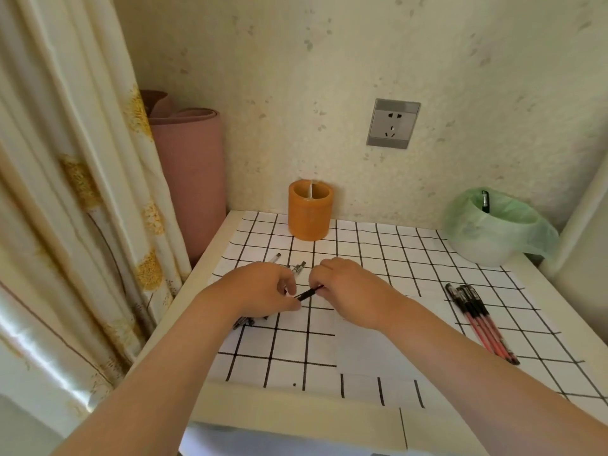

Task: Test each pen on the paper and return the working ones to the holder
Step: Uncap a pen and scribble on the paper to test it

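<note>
1. My L hand [260, 291] & R hand [345, 291] each pinch one end of a black pen [307, 293], frame center.
2. Behind it, upper center: orange holder [309, 210]; blank paper [371, 350] sits lower right.

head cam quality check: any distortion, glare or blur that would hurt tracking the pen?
Head view: strong wide-angle bowing, so the curtain and the cloth grid lines curve. Light is soft and warm, with faint shadows. There is sheen glare low on the curtain. The paper is washed out against the cloth. The pen, held between the left hand and right hand, is small and slightly soft.
</note>
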A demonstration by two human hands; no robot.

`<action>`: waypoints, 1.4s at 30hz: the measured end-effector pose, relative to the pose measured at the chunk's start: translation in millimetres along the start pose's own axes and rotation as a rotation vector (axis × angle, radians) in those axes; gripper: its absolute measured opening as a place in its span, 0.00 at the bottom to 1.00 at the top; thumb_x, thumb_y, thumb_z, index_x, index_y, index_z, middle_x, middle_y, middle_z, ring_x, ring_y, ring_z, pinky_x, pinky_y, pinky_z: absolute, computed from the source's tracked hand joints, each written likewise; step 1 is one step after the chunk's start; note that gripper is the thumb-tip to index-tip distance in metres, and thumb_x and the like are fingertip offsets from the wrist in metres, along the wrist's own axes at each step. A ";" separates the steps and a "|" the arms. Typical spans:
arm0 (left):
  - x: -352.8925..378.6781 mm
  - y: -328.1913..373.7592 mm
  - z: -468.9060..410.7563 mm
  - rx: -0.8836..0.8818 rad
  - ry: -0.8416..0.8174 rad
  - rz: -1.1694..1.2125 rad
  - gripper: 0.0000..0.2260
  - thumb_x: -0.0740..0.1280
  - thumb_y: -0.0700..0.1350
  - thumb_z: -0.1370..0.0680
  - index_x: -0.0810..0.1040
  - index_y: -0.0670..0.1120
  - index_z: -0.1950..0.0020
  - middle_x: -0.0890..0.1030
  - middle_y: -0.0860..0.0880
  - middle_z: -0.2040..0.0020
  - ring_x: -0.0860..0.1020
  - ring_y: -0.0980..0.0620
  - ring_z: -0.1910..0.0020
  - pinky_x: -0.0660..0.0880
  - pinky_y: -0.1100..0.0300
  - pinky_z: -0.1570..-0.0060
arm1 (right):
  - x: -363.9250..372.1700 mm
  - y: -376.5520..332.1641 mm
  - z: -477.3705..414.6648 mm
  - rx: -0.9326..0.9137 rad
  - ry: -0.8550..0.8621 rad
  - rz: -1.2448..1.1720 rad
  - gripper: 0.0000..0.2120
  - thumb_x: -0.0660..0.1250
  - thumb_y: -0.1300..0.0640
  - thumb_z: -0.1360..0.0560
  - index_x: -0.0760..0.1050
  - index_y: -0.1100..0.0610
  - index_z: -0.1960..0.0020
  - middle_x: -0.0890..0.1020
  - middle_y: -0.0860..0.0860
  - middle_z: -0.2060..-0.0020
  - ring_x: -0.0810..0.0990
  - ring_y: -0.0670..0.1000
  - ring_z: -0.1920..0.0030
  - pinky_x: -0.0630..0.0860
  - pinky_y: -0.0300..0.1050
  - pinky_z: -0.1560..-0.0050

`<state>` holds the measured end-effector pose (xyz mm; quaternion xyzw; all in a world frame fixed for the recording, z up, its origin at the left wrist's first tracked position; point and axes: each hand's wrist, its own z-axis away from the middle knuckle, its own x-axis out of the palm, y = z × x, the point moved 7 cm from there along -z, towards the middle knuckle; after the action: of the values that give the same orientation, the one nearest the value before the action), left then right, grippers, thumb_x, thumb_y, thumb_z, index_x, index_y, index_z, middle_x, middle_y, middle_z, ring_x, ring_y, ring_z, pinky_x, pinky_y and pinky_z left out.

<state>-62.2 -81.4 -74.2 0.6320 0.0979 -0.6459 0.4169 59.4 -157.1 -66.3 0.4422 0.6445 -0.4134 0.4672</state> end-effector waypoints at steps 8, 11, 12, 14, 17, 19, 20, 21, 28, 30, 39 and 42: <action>9.6 47.4 -12.1 0.177 0.129 0.006 0.08 0.66 0.57 0.21 0.82 0.56 0.48 0.81 0.58 0.58 0.76 0.59 0.61 0.73 0.59 0.59 | -12.1 32.6 43.0 0.246 -0.010 -0.118 0.14 0.60 0.42 0.20 0.74 0.43 0.37 0.80 0.43 0.51 0.77 0.46 0.52 0.76 0.47 0.51; 10.0 62.9 -15.9 0.220 0.158 0.009 0.08 0.67 0.57 0.21 0.81 0.56 0.47 0.81 0.58 0.57 0.75 0.61 0.62 0.74 0.61 0.59 | -13.2 34.7 45.9 0.237 -0.025 -0.140 0.12 0.60 0.42 0.20 0.77 0.43 0.41 0.81 0.43 0.55 0.78 0.45 0.56 0.76 0.45 0.56; 10.1 65.9 -17.9 0.221 0.164 0.018 0.08 0.68 0.57 0.22 0.80 0.56 0.46 0.81 0.58 0.56 0.75 0.62 0.61 0.73 0.62 0.60 | -14.7 37.1 46.6 0.240 -0.025 -0.142 0.12 0.61 0.43 0.20 0.79 0.46 0.45 0.81 0.44 0.58 0.78 0.46 0.58 0.76 0.46 0.57; 9.5 69.1 -21.3 0.210 0.171 0.048 0.09 0.70 0.55 0.23 0.77 0.56 0.44 0.80 0.60 0.56 0.75 0.64 0.61 0.70 0.66 0.62 | -16.3 44.1 48.6 0.269 -0.031 -0.160 0.11 0.62 0.46 0.19 0.80 0.50 0.50 0.80 0.46 0.61 0.78 0.47 0.60 0.76 0.48 0.58; 11.1 75.6 -27.6 0.227 0.167 0.024 0.06 0.70 0.53 0.22 0.79 0.58 0.46 0.81 0.62 0.54 0.74 0.70 0.63 0.64 0.70 0.65 | -15.5 53.4 53.0 0.295 -0.032 -0.169 0.10 0.62 0.50 0.19 0.79 0.54 0.52 0.79 0.49 0.61 0.77 0.50 0.61 0.75 0.50 0.57; 12.7 78.0 -30.2 0.229 0.161 0.017 0.04 0.69 0.53 0.22 0.80 0.58 0.48 0.81 0.62 0.54 0.74 0.70 0.63 0.64 0.69 0.65 | -14.1 54.1 55.8 0.305 -0.034 -0.157 0.10 0.61 0.51 0.19 0.77 0.54 0.53 0.78 0.48 0.62 0.76 0.50 0.61 0.74 0.49 0.60; 14.6 79.1 -31.9 0.231 0.154 0.026 0.03 0.69 0.53 0.22 0.80 0.58 0.49 0.81 0.62 0.55 0.74 0.69 0.63 0.64 0.69 0.65 | -13.3 54.1 57.4 0.309 -0.033 -0.146 0.10 0.61 0.51 0.19 0.77 0.53 0.53 0.77 0.47 0.62 0.75 0.50 0.62 0.72 0.48 0.61; 16.9 79.9 -33.7 0.235 0.148 0.043 0.03 0.70 0.53 0.22 0.80 0.58 0.49 0.81 0.62 0.55 0.74 0.68 0.64 0.65 0.68 0.65 | -12.9 54.5 58.6 0.314 -0.030 -0.139 0.09 0.61 0.51 0.19 0.77 0.53 0.53 0.77 0.46 0.62 0.75 0.49 0.62 0.72 0.47 0.62; 24.8 84.7 -40.1 0.259 0.130 0.097 0.06 0.73 0.54 0.26 0.81 0.58 0.50 0.82 0.60 0.57 0.79 0.63 0.57 0.79 0.56 0.54 | -11.2 59.0 63.2 0.326 -0.043 -0.205 0.10 0.61 0.51 0.19 0.78 0.53 0.54 0.79 0.48 0.63 0.76 0.49 0.62 0.73 0.47 0.61; 25.6 86.7 -40.4 0.263 0.125 0.075 0.06 0.73 0.54 0.25 0.82 0.57 0.50 0.83 0.59 0.57 0.79 0.61 0.57 0.80 0.53 0.53 | -11.1 58.4 63.2 0.310 -0.047 -0.149 0.11 0.59 0.49 0.19 0.77 0.52 0.53 0.79 0.48 0.63 0.76 0.50 0.62 0.73 0.48 0.61; 21.8 81.9 -41.5 0.248 0.123 0.134 0.04 0.74 0.51 0.26 0.81 0.57 0.54 0.82 0.61 0.58 0.80 0.61 0.58 0.80 0.52 0.52 | -14.3 57.0 58.9 0.296 -0.017 -0.058 0.11 0.57 0.47 0.18 0.77 0.48 0.48 0.73 0.44 0.70 0.73 0.49 0.67 0.62 0.42 0.70; 18.5 79.3 -40.2 0.236 0.123 0.140 0.04 0.74 0.51 0.26 0.81 0.57 0.54 0.83 0.60 0.58 0.80 0.61 0.57 0.80 0.53 0.52 | -14.9 54.6 59.0 0.291 -0.001 -0.048 0.11 0.57 0.45 0.18 0.77 0.46 0.48 0.74 0.45 0.70 0.73 0.49 0.68 0.63 0.43 0.70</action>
<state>22.5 -113.0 -66.4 0.7204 0.0021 -0.5823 0.3768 128.1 -201.1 -71.5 0.4894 0.5880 -0.5137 0.3884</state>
